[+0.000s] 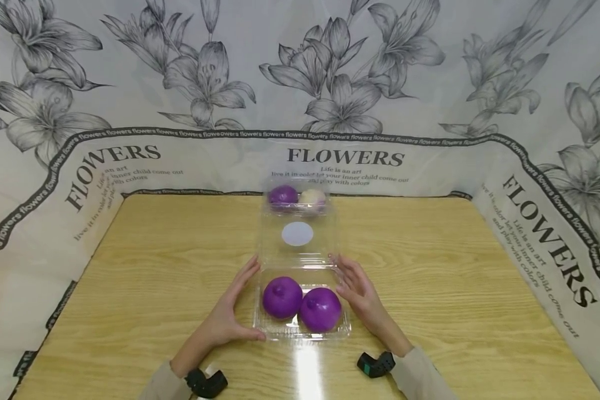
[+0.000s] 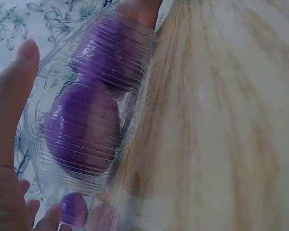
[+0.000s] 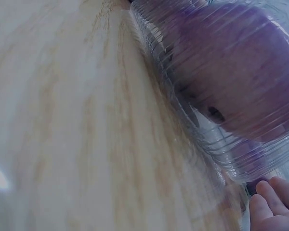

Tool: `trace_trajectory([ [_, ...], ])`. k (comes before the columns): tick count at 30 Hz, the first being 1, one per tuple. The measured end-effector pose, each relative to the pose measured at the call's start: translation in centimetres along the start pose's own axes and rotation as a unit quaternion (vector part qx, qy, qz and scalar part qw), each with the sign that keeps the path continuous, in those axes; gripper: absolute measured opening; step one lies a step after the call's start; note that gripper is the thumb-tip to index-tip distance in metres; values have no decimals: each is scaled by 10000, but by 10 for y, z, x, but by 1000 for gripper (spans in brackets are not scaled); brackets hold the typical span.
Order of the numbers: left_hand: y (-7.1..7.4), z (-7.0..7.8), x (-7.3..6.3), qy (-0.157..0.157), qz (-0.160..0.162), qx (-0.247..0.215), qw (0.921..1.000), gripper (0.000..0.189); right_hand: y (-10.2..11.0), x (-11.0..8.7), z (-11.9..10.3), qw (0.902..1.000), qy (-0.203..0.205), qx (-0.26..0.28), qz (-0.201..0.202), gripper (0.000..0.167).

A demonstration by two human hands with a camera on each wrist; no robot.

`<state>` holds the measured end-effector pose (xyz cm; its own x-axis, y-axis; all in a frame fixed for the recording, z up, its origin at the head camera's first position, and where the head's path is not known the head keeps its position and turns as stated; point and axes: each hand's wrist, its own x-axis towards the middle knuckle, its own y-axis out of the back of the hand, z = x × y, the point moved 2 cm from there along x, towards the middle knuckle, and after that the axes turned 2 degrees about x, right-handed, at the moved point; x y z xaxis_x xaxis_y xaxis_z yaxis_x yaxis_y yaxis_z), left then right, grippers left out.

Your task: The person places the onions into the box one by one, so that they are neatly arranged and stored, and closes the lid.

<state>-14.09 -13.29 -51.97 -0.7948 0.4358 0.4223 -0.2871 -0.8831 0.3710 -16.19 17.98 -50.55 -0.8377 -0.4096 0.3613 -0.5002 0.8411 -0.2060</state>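
Note:
A clear plastic clamshell box [image 1: 302, 331] lies on the table with its lid [image 1: 272, 247] folded back, a white oval label [image 1: 297, 234] on it. Inside sit two glossy purple balls [image 1: 282, 298] [image 1: 320, 310], each with a small knob, seen through ribbed walls in both wrist views. My left hand [image 1: 225, 319] is spread along the box's left side, thumb at the near corner and fingers towards the hinge. On the right side my right hand [image 1: 362, 297] has its fingertips at the wall, loosely bent. Neither hand's fingers wrap round the box.
Beyond the lid, at the table's back edge, a purple ball [image 1: 283, 195] and a whitish one [image 1: 312, 199] sit in clear plastic. The wood-grain table [image 1: 430, 266] is enclosed at the back and sides by flower-printed cloth [image 1: 347, 158]. Black devices [image 1: 207, 383] are worn at both wrists.

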Motion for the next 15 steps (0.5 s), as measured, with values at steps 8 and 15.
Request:
trace_trajectory([
  [8, 1, 0, 2, -190, 119, -102, 9997, 126, -1, 2, -1, 9999, 124, -37, -3, 57],
  [15, 1, 0, 4, -345, 224, -277, 9988, 127, 0, 3, -1, 9996, 271, -16, -109, 56],
])
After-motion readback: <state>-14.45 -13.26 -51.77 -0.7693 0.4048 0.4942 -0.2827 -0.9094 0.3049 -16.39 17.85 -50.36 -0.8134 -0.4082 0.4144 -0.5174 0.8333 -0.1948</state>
